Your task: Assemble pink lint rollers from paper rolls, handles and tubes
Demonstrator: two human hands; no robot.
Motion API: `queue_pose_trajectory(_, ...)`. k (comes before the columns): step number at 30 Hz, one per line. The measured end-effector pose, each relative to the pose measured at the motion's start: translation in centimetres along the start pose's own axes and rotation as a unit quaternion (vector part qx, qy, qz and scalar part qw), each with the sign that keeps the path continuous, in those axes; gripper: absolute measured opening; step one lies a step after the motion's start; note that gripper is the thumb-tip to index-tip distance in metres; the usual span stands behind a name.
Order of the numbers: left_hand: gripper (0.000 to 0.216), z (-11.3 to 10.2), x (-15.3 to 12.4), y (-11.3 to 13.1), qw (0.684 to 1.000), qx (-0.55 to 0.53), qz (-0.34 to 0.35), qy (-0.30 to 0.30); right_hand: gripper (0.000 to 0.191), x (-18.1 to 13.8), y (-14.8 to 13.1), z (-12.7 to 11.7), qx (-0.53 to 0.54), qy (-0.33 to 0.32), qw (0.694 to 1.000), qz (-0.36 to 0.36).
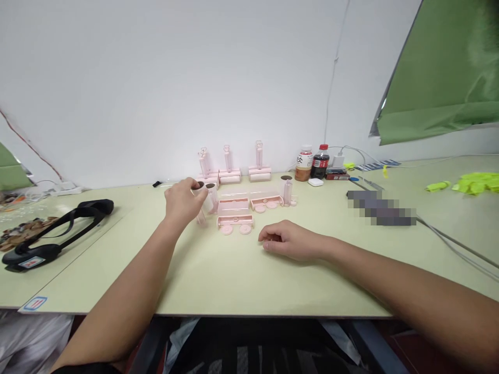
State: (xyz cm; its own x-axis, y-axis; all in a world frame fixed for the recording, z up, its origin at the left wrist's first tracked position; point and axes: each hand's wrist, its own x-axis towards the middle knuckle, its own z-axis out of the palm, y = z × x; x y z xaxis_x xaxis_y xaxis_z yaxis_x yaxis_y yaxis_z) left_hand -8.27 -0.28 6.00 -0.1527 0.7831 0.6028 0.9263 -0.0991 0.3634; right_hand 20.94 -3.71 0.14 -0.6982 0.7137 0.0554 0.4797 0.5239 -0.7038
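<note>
Pink sets (230,176) by the wall (249,93) looked finished; open pink cases (235,222) on the table (218,280) didn't! My left hand (185,200) pinched a white tube (200,185) beside them; my right hand (288,240) lay half-open, empty.

The left hand (183,201) partly hides the tube (200,185) it grips. Pixelation blurs a dark object (381,209) toward the tabletop's (234,283) right edge; toward its left, a brown pile (18,235) is cut off.

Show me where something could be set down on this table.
Bare table spreads between the forearms, from the pink boxes to its front edge; another patch lies between the left forearm and black frame. Crowded: around the boxes, left hand and bottles.
</note>
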Motion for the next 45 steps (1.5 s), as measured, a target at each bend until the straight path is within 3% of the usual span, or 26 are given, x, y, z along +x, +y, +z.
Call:
queue_pose_trajectory(2, 0.018, -0.6, -0.3, 0.4, 0.99, -0.066, 0.06, 0.105, 0.02, 0.1, 0.0, 0.1, 0.0, 0.015, 1.0, 0.004)
queue_pose_trajectory(4, 0.02, -0.8, -1.1, 1.4, 0.962, -0.178, 0.097, 0.183, 0.022, 0.3, 0.2, 0.3, 0.008, 0.037, 0.999, 0.006)
queue_pose_trajectory(6, 0.024, -0.5, -2.4, 2.9, 0.926, -0.323, 0.079, 0.178, 0.027, 0.5, 0.5, 0.6, 0.031, 0.065, 0.997, 0.0)
queue_pose_trajectory(8, 0.032, 0.4, -4.1, 4.6, 0.89, -0.448, 0.017, 0.083, 0.045, 0.6, 0.7, 0.9, 0.06, 0.103, 0.993, -0.02)
queue_pose_trajectory(11, 0.042, 2.3, -6.6, 6.8, 0.83, -0.541, -0.041, -0.131, 0.079, 0.5, 0.5, 1.0, 0.059, 0.193, 0.975, -0.096)
queue_pose_trajectory(13, 0.045, 3.4, -7.7, 7.5, 0.811, -0.531, -0.041, -0.242, 0.078, 0.3, 0.1, 0.9, 0.031, 0.255, 0.951, -0.174)
queue_pose_trajectory(14, 0.045, 3.8, -7.9, 7.5, 0.816, -0.507, -0.032, -0.276, 0.07, 0.1, -0.2, 0.8, 0.019, 0.28, 0.936, -0.21)
queue_pose_trajectory(16, 0.045, 4.0, -8.1, 7.2, 0.858, -0.42, 0.019, -0.296, 0.05, -0.1, -0.6, 0.6, 0.011, 0.321, 0.913, -0.25)
queue_pose_trajectory(19, 0.038, 3.8, -7.9, 6.3, 0.931, -0.19, 0.158, -0.267, 0.034, -0.2, -0.9, 0.1, 0.03, 0.349, 0.913, -0.207)
queue_pose_trajectory(22, 0.028, 3.5, -8.1, 5.9, 0.934, 0.006, 0.241, -0.264, 0.032, 0.1, -0.4, -0.1, 0.062, 0.342, 0.93, -0.123)
queue_pose_trajectory(24, 0.024, 3.5, -8.4, 5.9, 0.927, 0.048, 0.257, -0.269, 0.032, 0.5, 0.1, -0.1, 0.077, 0.331, 0.937, -0.082)
queue_pose_trajectory(28, 0.02, 3.4, -8.8, 6.0, 0.912, 0.012, 0.281, -0.297, 0.029, 1.0, 0.7, 0.1, 0.106, 0.289, 0.95, -0.046)
queue_pose_trajectory(34, 0.015, 2.5, -8.4, 5.9, 0.883, -0.056, 0.307, -0.351, 0.029, 0.9, 0.5, 0.4, 0.116, 0.253, 0.959, -0.061)
queue_pose_trajectory(40, 0.015, 2.1, -7.3, 5.5, 0.898, -0.172, 0.202, -0.352, 0.027, 0.9, 0.4, 0.3, 0.117, 0.247, 0.96, -0.055)
queue_pose_trajectory(45, 0.015, 2.2, -7.0, 5.3, 0.901, -0.189, 0.173, -0.35, 0.026, 0.9, 0.3, 0.4, 0.123, 0.235, 0.963, -0.043)
